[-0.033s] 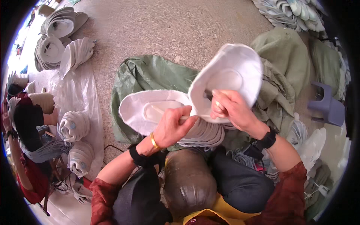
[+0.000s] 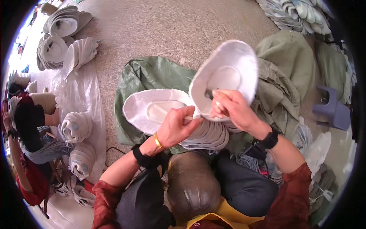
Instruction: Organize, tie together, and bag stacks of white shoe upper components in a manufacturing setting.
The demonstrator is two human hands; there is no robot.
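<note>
- Your right hand has its fingers curled together and pinched on the lower rim of the raised white oval piece. The piece stands tilted up, above and beyond those fingers, with its hollow side facing you.
- Your left hand has its fingers folded shut on the near edge of the flat white oval piece. That piece lies open side up, spreading left of and beyond your fingertips.
- The two white pieces meet in the gap between your hands. I cannot tell whether they are joined there or only touching.
- The grey stacked pieces sit directly under both sets of fingers, touching the heel of your left hand.
- The green sack lies on the floor beyond your fingers, under the flat piece.
- The brown rounded form is in your lap, on the near side of your fingers and between your forearms.
- Well left of your left fingers are rolled white bundles on a clear plastic sheet, with another person at the edge of the frame.
- The purple stool is well right of your right fingers.
- Judgement: both grips look firm. The raised piece is fully off the stack and is carried by the right-hand pinch alone.
</note>
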